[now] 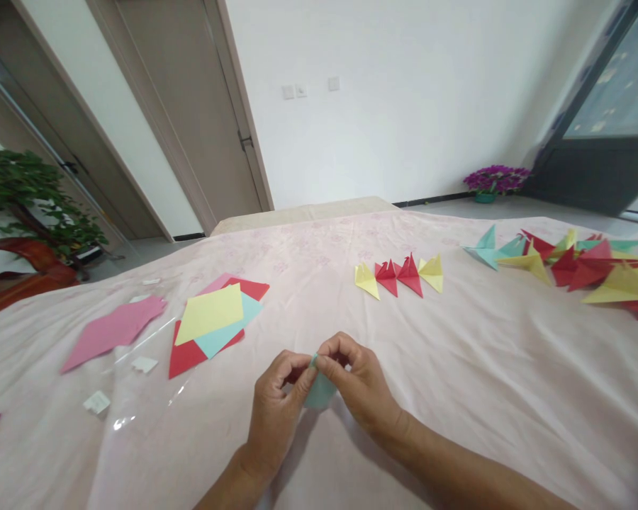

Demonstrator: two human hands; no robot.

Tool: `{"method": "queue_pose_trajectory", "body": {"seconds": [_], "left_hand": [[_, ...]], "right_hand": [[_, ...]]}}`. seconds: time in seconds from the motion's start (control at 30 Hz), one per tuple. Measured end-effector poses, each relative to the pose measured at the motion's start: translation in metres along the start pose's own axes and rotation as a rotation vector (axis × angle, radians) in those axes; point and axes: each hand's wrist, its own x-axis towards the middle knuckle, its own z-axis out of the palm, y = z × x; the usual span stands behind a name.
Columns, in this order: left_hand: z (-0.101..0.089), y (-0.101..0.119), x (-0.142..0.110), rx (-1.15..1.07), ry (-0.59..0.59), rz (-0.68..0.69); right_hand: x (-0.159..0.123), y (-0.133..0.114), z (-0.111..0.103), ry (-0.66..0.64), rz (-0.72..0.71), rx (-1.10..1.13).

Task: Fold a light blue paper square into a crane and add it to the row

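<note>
Between my hands is a small folded piece of light teal origami paper (320,394), its lower part hanging below my fingers. My left hand (281,397) pinches its upper edge from the left, thumb against fingertips. From the right, my right hand (359,379) pinches the top tip between thumb and index finger. The fingers cover much of the paper, so its exact fold is hidden. Just beyond my hands stands a short row of folded paper cranes, with a yellow one (368,281) at its left end and a red one (410,276) further right.
Flat coloured sheets, a yellow one (210,314) on top, lie left of my hands beside a pink stack (114,331). Small white scraps (144,364) are near them. More folded cranes (590,265) are heaped at the right. A pink cloth (457,397) covers the surface.
</note>
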Motion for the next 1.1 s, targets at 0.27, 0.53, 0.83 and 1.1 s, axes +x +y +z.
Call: {"method": "queue_pose_trajectory", "body": {"seconds": [0.27, 0.53, 0.83, 1.1], "left_hand": [[-0.003, -0.011, 0.010, -0.143, 0.081, -0.204], [-0.004, -0.026, 0.019, -0.111, 0.095, -0.217], [-0.005, -0.031, 0.027, 0.000, 0.079, -0.192], [-0.005, -0.033, 0.031, 0.381, 0.066, 0.045]], "right_hand": [[0.013, 0.013, -0.011, -0.294, 0.105, 0.055], [0.019, 0.027, -0.012, -0.300, 0.017, -0.240], [0.024, 0.030, -0.008, -0.232, 0.006, -0.504], [0.027, 0.019, -0.004, -0.241, -0.053, -0.872]]}}
